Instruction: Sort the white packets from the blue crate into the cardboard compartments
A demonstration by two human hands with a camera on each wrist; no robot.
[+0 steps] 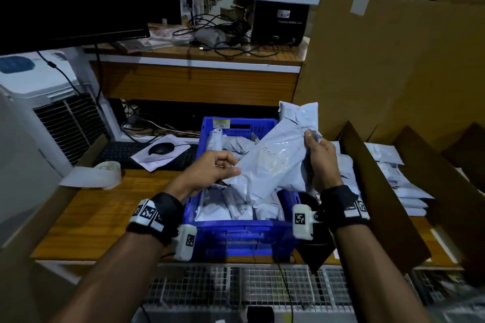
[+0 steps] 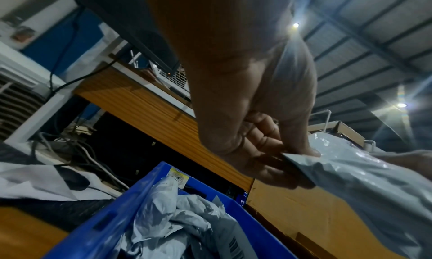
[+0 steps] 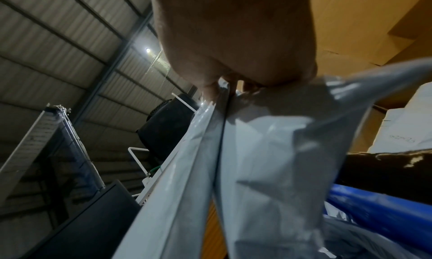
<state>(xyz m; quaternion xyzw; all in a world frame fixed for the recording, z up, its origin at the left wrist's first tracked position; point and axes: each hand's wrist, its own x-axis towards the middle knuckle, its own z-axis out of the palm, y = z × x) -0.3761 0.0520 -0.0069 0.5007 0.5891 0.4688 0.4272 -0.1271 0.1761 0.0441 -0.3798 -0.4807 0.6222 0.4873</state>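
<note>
Both hands are holding one white packet (image 1: 273, 160) tilted above the blue crate (image 1: 236, 233), the left hand (image 1: 210, 170) pinching its near-left edge, the right hand (image 1: 324, 162) gripping its right edge, left of the cardboard compartments (image 1: 367, 178).

wrists: black straps (image 1: 157, 211) | white marker tags | white camera modules (image 1: 303, 221)

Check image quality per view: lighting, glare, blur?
Head view: dim room, bright sheen on the held white plastic packet, arms and edges soft. Left wrist view: ceiling-lamp flare at right, left hand fairly sharp. Right wrist view: packet smeared by blur, right hand close and soft.
</note>
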